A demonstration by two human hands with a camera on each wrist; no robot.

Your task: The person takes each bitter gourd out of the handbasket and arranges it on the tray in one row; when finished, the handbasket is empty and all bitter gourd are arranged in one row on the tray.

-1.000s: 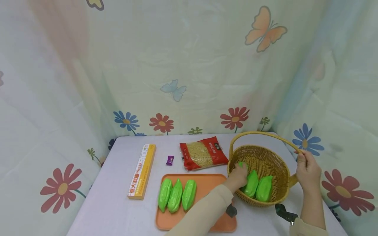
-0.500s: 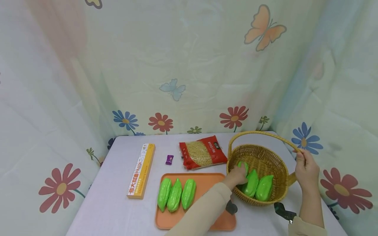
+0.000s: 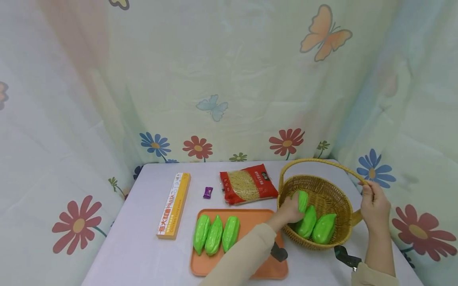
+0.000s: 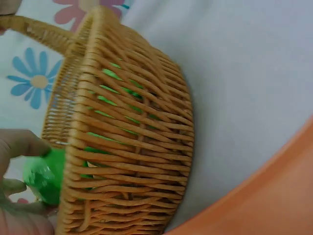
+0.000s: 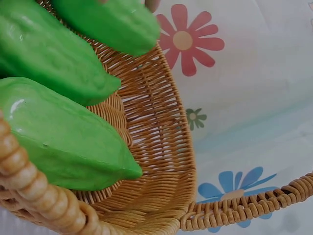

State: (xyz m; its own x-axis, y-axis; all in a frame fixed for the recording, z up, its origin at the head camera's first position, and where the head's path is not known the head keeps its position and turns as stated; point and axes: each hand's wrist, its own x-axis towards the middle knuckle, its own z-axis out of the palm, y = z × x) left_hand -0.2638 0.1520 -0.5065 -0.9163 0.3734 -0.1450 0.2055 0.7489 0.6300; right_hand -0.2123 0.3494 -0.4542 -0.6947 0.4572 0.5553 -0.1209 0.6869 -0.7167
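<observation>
In the head view my left hand [image 3: 290, 209] grips a green bitter melon [image 3: 303, 201] at the left side of a wicker basket [image 3: 334, 195]. Two more melons, one in the middle [image 3: 306, 223] and one to the right [image 3: 324, 228], lie inside. My right hand [image 3: 375, 205] holds the basket's arched handle [image 3: 322, 161] at its right side. In the left wrist view, fingers and thumb curl round the gripped melon [image 4: 45, 175] just over the wicker rim. The right wrist view shows the gripped melon [image 5: 115, 24] partly cut off by the frame; the right hand is not visible there.
An orange tray [image 3: 254, 216] left of the basket bears three melons [image 3: 214, 235], partly behind the left sleeve. Behind it lie a red noodle bag [image 3: 247, 185] and a small purple packet [image 3: 208, 192]. A yellow pasta box [image 3: 174, 206] lies farther left. Flowered curtains surround the table.
My left hand has lifted the gripped melon a little and shifted it slightly right, so more of it shows. The right hand stays on the handle.
</observation>
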